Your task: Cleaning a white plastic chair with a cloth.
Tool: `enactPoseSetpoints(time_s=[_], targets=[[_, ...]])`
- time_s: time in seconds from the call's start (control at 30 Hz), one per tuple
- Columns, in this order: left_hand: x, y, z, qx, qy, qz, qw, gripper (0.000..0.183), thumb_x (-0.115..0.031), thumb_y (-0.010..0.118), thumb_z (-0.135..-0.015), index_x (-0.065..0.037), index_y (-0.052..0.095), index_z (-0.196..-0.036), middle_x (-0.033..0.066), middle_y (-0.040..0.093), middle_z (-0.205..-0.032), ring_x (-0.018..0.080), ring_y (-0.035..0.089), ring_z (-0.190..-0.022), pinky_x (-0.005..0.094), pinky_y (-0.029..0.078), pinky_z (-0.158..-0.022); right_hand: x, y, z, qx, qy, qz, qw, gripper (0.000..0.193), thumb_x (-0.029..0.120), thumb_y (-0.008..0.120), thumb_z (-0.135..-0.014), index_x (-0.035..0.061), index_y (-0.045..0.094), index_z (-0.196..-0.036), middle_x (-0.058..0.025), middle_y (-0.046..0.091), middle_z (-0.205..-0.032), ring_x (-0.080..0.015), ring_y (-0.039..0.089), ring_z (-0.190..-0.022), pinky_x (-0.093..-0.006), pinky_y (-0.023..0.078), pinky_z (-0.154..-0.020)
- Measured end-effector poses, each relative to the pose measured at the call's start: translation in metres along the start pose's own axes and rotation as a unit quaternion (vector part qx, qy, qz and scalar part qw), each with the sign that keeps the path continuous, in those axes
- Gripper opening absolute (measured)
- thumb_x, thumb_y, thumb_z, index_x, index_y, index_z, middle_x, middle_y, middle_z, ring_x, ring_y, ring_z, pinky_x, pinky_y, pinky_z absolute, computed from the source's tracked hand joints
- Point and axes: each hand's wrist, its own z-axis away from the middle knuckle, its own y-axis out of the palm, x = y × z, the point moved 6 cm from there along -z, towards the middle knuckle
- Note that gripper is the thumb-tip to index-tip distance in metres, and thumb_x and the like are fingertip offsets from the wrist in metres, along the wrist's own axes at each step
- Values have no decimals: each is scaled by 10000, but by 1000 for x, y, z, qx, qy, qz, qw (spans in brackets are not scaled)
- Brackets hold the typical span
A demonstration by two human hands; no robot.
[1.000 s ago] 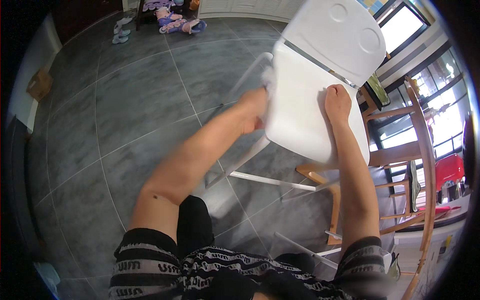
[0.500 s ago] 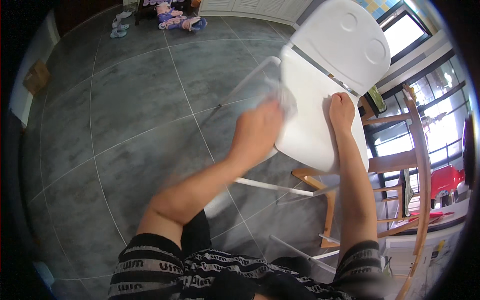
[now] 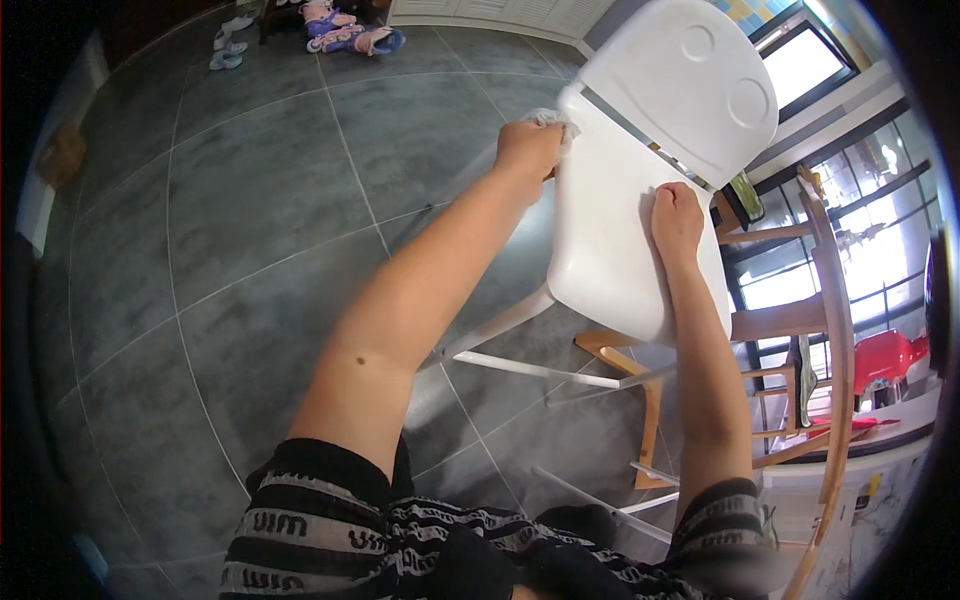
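Note:
A white chair with a smooth moulded seat and a backrest marked by two round dents stands before me, turned at an angle. My left hand is closed around a crumpled pale grey cloth, pressed to the far left edge of the seat, close to the backrest. Part of the cloth is hidden by my fingers. Resting on the right side of the seat is my right hand, curled into a fist, with nothing visible in it.
A wooden chair stands close on the right, near windows and a red object. Roller skates and shoes lie at the far left on grey floor tiles. A cardboard box sits by the left wall.
My left hand has moved away from me with the cloth, along the seat's left edge toward the backrest, and that arm is straighter. My right fist stays on the seat.

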Motion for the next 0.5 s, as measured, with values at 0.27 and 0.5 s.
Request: enactPoseSetpoints(time_s=[0.27, 0.5], targets=[[37, -12, 107, 186, -85, 254, 946, 285, -161, 502, -871, 38, 498, -1075, 107, 537, -1062, 147, 530, -951, 292, 437, -810, 3, -3, -2, -18, -50, 32, 998, 249, 170, 439, -792, -20, 600, -794, -201, 580, -883, -347, 539, -835, -402, 425, -754], [52, -8, 127, 216, -79, 256, 939, 286, -159, 501, -877, 55, 496, -1066, 96, 567, -1003, 154, 558, -896, 292, 455, -783, 8, -5, 6, 9, -85, 32, 996, 238, 188, 473, -780, -21, 585, -785, -191, 561, -859, -337, 521, -823, -403, 418, -746]])
